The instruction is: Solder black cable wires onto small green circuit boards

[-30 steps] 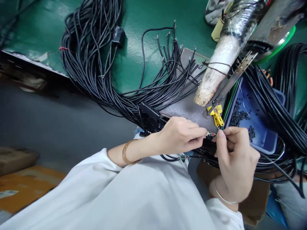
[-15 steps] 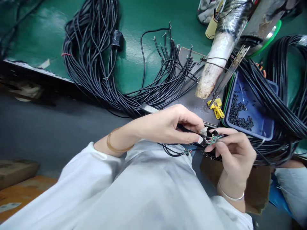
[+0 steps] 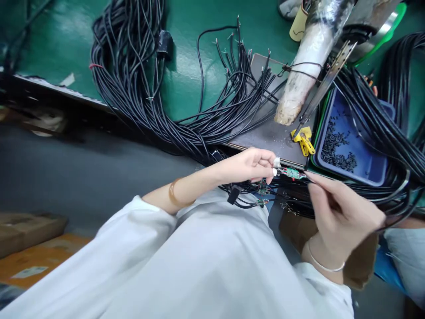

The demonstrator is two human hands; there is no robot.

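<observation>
A small green circuit board (image 3: pixel 292 173) with wires at both ends hangs between my hands over the table's front edge. My left hand (image 3: pixel 254 166), with white coverings on the thumb and fingertip, pinches the black cable at the board's left end. At the right end, my right hand (image 3: pixel 345 212) has its thumb and index finger closed around the cable; the exact grip is partly hidden. Below, more wired circuit boards (image 3: pixel 262 189) hang on black cables, close to a small black block (image 3: pixel 234 194).
A big black cable bundle (image 3: pixel 133 66) lies on the green table (image 3: pixel 189 66). A soldering iron (image 3: pixel 325 88) in a wrapped holder (image 3: pixel 299 84) points down near yellow clips (image 3: pixel 303 141). The blue tray (image 3: pixel 368 170) holds small black pieces. Cardboard boxes (image 3: pixel 29 230) stand below left.
My right hand has moved right, off the board to its right end, so the board now shows fully. My left hand's fingers have closed further. The view has shifted slightly.
</observation>
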